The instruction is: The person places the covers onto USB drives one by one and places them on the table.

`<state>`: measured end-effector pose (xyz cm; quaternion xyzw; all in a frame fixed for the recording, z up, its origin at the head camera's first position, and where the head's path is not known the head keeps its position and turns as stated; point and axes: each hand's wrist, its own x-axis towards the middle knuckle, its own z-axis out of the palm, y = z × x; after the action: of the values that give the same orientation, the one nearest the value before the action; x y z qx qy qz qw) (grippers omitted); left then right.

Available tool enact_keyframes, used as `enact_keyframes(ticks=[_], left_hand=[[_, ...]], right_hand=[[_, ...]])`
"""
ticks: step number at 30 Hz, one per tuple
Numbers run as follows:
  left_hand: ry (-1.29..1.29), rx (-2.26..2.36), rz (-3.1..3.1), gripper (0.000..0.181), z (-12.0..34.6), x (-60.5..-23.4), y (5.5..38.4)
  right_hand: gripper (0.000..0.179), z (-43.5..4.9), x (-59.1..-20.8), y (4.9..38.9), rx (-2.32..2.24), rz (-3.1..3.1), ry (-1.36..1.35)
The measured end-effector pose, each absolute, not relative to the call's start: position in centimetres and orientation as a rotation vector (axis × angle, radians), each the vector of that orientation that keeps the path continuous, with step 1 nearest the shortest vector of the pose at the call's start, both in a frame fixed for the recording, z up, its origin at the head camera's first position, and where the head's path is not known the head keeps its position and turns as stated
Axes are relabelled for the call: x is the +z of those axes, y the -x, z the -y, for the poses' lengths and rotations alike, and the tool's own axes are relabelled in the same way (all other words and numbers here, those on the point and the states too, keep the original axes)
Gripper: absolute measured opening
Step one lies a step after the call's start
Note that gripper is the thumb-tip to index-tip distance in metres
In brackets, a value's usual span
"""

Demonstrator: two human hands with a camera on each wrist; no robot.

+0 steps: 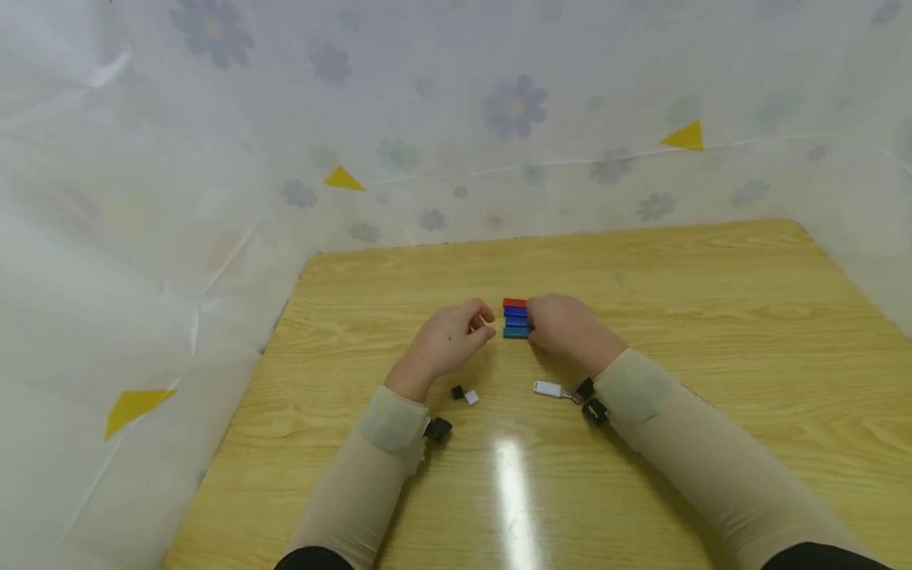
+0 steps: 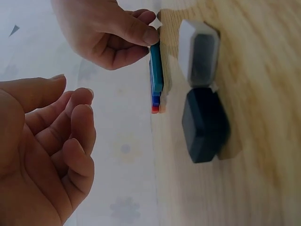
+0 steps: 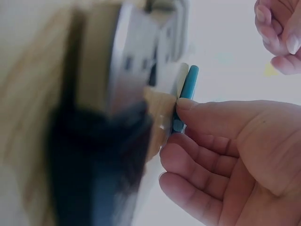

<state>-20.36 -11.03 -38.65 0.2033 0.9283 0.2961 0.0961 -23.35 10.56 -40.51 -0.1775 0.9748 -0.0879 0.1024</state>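
Four slim coloured sticks lie side by side: a red stick [image 1: 514, 303], two blue ones [image 1: 514, 317] and a teal stick [image 1: 516, 332] nearest me. My right hand [image 1: 566, 328] covers their right ends; in the right wrist view its thumb and fingers pinch the teal stick [image 3: 190, 81] at one end. To the left of the row, my left hand [image 1: 452, 336] hovers with loosely curled fingers and holds nothing. Below it on the table are a small black cap [image 1: 457, 393] and a hollow white cap [image 1: 471, 397].
A white USB flash drive [image 1: 547, 388] with its metal plug bare lies below my right hand, beside a black body [image 3: 94, 169] that is blurred in the right wrist view. The wooden table [image 1: 342, 332] meets a flowered sheet [image 1: 456, 158] at the back.
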Motion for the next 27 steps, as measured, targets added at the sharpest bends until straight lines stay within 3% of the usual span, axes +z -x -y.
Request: enact_keyframes(ticks=[8, 16, 27], left_hand=[[-0.578, 0.847, -2.724, 0.027, 11.27, -38.58, 20.42], [-0.582, 0.847, -2.702, 0.026, 11.40, -38.67, 20.37], [-0.596, 0.803, -2.720, 0.022, 11.45, -38.57, 20.56]], right_hand=[[0.007, -10.87, -40.31, 23.39, -0.223, -2.891, 0.536], [0.015, -10.54, -40.37, 23.22, -0.203, -2.901, 0.737], [0.013, -10.86, -40.27, 23.36, -0.187, -2.915, 0.665]])
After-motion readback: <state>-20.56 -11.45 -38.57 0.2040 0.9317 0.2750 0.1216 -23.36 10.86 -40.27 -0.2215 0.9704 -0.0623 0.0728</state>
